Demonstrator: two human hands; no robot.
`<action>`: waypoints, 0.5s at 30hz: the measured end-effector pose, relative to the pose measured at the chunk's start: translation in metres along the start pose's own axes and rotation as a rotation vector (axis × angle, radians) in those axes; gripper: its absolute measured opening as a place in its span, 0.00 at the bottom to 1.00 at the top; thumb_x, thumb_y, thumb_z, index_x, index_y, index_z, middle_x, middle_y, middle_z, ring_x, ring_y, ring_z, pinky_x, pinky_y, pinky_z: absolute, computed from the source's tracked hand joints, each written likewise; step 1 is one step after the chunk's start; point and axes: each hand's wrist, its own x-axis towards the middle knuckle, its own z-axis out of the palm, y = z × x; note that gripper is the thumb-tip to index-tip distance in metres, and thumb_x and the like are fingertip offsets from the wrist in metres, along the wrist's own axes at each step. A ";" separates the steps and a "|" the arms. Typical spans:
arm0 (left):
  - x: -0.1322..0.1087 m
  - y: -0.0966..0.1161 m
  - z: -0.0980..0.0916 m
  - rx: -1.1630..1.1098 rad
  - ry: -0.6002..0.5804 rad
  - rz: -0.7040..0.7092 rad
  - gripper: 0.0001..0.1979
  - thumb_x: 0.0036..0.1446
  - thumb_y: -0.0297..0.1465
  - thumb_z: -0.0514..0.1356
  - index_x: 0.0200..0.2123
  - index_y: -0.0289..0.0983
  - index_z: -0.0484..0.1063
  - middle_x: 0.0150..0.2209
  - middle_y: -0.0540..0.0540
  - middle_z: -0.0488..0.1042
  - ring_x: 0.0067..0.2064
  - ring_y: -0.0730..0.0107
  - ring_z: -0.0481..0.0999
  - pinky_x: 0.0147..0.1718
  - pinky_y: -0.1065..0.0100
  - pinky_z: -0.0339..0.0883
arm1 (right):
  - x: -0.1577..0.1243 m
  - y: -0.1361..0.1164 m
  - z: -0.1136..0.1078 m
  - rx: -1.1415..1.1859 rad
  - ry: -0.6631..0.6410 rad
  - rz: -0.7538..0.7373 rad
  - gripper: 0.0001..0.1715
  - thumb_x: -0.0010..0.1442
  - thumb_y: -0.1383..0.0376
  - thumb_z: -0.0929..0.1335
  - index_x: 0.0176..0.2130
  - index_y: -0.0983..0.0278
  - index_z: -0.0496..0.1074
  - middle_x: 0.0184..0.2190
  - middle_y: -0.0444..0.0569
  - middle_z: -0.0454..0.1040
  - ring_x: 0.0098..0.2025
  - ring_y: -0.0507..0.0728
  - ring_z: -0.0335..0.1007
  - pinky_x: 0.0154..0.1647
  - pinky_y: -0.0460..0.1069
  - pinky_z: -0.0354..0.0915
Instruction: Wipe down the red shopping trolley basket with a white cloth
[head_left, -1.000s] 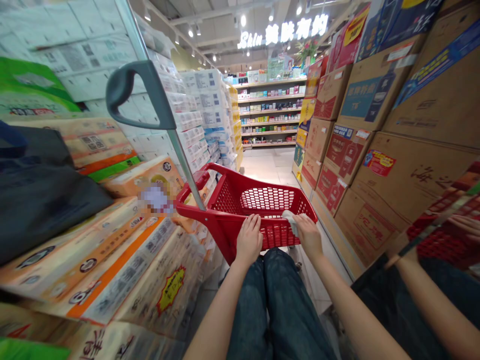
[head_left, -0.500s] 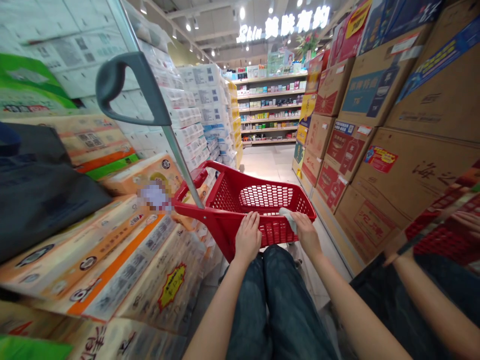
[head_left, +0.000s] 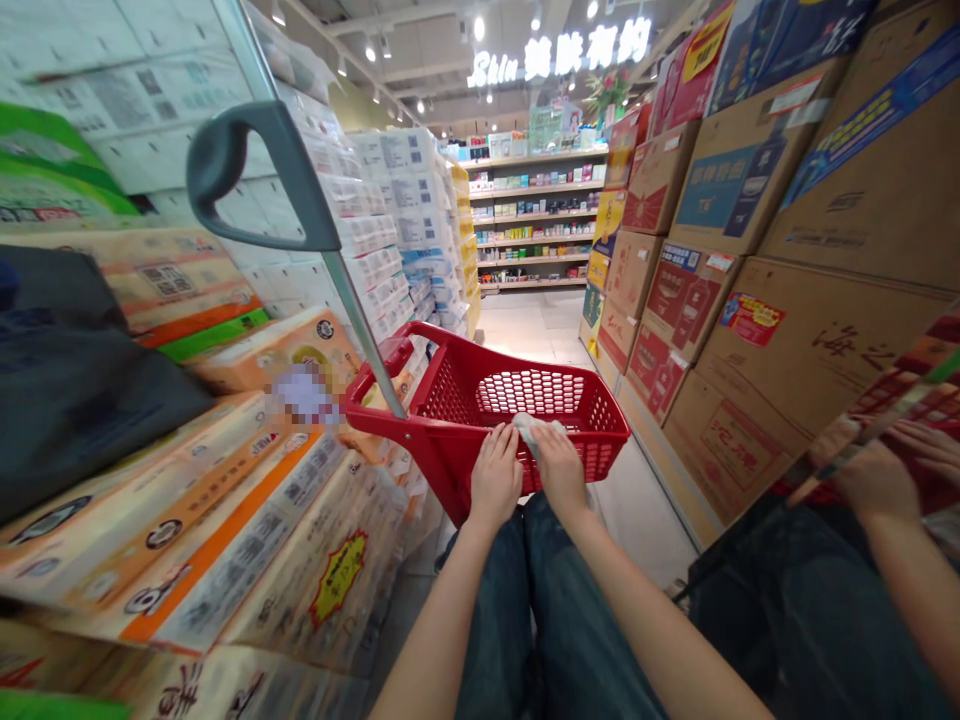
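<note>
A red plastic shopping cart basket (head_left: 420, 428) with perforated sides stands before my knees. My left hand (head_left: 495, 478) is closed over its near rim, fingers curled across the top edge. Close beside it, my right hand (head_left: 561, 468) presses a pale, crumpled cloth (head_left: 524, 427) onto the same rim, its fingers folded round the cloth. Part of the cloth is hidden under the fingers. A metal pole with a grey loop handle (head_left: 292, 180) rises from the cart's left end.
Plastic-wrapped tissue packs (head_left: 187, 540) are stacked at the left, with a dark bag (head_left: 82, 370) on them. Cardboard boxes (head_left: 825, 350) line the right side, beside a reflection of my arms. Shelves of small goods (head_left: 536, 215) stand beyond the tiled aisle.
My right hand has slid left along the rim with the cloth, from near the basket's right corner to beside my left hand. My left hand has stayed on the rim.
</note>
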 end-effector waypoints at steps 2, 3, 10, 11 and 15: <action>0.000 -0.001 0.000 0.012 0.006 0.000 0.26 0.59 0.23 0.49 0.62 0.30 0.60 0.64 0.40 0.62 0.67 0.60 0.56 0.66 0.54 0.51 | 0.007 -0.021 0.006 0.010 -0.032 -0.026 0.26 0.64 0.72 0.57 0.59 0.65 0.67 0.57 0.53 0.70 0.61 0.58 0.64 0.62 0.57 0.60; 0.000 -0.002 -0.001 0.018 0.006 0.001 0.26 0.59 0.23 0.49 0.62 0.30 0.61 0.64 0.40 0.62 0.67 0.61 0.56 0.66 0.55 0.51 | 0.009 -0.024 0.005 0.011 -0.046 -0.045 0.26 0.64 0.72 0.57 0.59 0.65 0.66 0.58 0.52 0.70 0.61 0.58 0.64 0.62 0.57 0.59; -0.003 -0.003 -0.002 0.011 -0.001 -0.005 0.27 0.60 0.23 0.48 0.63 0.31 0.59 0.65 0.41 0.61 0.68 0.61 0.53 0.67 0.54 0.50 | -0.012 0.053 -0.032 -0.060 -0.050 -0.063 0.30 0.64 0.73 0.55 0.62 0.60 0.63 0.60 0.49 0.68 0.62 0.55 0.62 0.64 0.55 0.54; -0.003 -0.002 -0.002 0.006 -0.001 -0.009 0.27 0.60 0.23 0.48 0.63 0.31 0.59 0.65 0.41 0.61 0.68 0.61 0.53 0.67 0.54 0.49 | -0.017 0.069 -0.038 -0.072 -0.038 -0.021 0.29 0.64 0.73 0.55 0.61 0.60 0.64 0.59 0.49 0.69 0.62 0.55 0.63 0.63 0.56 0.55; -0.002 0.000 0.000 -0.017 -0.005 -0.018 0.27 0.60 0.23 0.48 0.63 0.32 0.59 0.65 0.42 0.61 0.68 0.61 0.53 0.66 0.54 0.50 | -0.029 0.119 -0.056 -0.106 0.025 0.157 0.27 0.63 0.71 0.57 0.58 0.60 0.67 0.56 0.51 0.72 0.59 0.58 0.66 0.61 0.58 0.56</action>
